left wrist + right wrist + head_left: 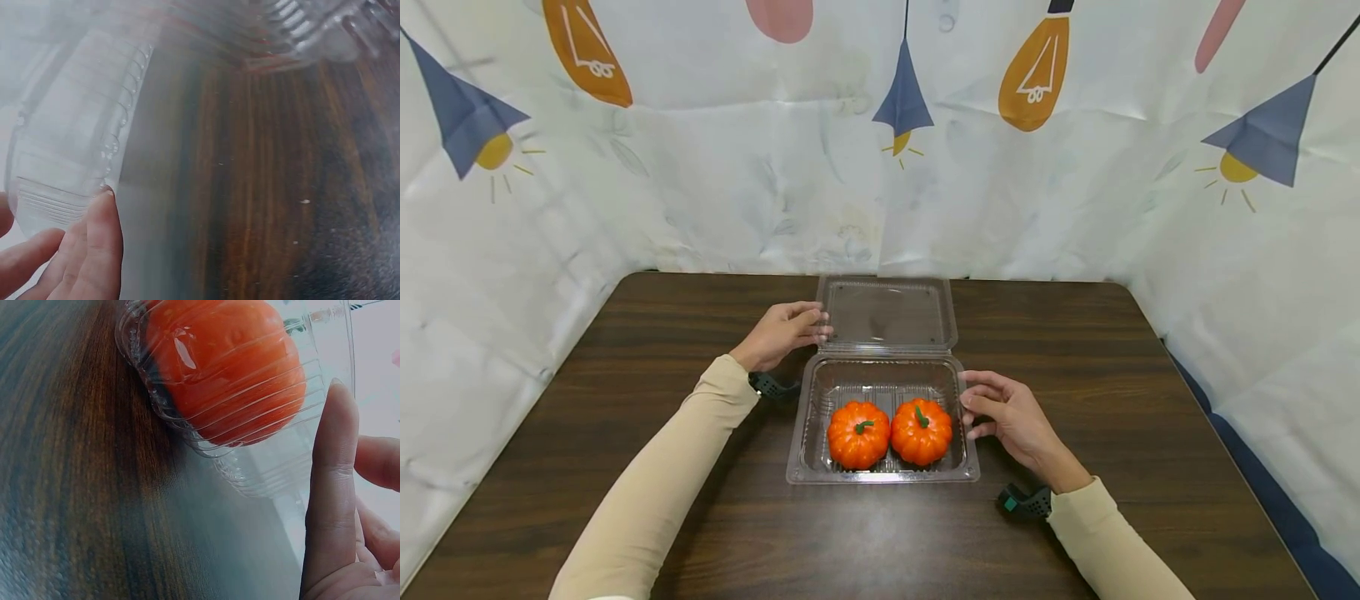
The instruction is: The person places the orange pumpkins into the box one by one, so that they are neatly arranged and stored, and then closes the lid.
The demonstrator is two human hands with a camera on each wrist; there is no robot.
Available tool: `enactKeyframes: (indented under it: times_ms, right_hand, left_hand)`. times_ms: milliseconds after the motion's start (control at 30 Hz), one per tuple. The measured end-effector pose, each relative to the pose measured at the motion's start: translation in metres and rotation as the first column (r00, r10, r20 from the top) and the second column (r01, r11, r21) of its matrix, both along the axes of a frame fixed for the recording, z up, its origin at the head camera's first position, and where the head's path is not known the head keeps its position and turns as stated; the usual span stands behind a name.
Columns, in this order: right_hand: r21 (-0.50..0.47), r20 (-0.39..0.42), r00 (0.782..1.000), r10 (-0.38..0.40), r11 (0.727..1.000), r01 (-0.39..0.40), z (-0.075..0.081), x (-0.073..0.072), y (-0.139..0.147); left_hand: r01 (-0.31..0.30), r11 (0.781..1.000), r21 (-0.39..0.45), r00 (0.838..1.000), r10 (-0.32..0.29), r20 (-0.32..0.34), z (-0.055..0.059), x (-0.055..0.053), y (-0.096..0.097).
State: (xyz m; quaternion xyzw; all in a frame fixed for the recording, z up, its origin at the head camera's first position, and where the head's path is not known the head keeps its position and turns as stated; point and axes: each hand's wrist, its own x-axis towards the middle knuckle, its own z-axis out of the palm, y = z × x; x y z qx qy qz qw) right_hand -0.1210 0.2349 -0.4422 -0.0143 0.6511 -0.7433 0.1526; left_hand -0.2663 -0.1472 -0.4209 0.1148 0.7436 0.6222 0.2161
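A clear plastic clamshell container (883, 477) lies on the table with its lid (887, 312) folded back, away from me. Two small orange pumpkins with green stems, a left one (858, 435) and a right one (921, 432), sit side by side in its base. My left hand (786, 333) is at the left edge of the lid, its fingertips (103, 209) touching or nearly touching that edge. At the right rim of the base is my right hand (1011, 417), fingers mostly extended. In the right wrist view, one finger (334, 456) lies along the container's outer wall, close to the pumpkin (231, 375).
The dark wood-grain table (700, 517) extends around the container on both sides. A white curtain (737, 183) printed with lamps and bulbs hangs behind the table and along its sides. Both wrists wear dark straps, the left strap (772, 387) and the right strap (1026, 502).
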Motion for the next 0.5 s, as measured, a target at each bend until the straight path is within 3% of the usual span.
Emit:
enactKeyframes:
  times_ms: [500]
  right_hand:
    - [-0.003,-0.008,1.0,0.003,1.0,-0.003,0.004,0.003,-0.002]
  left_hand:
    - [-0.009,0.999,0.042,1.0,0.01,-0.022,0.024,0.005,-0.003]
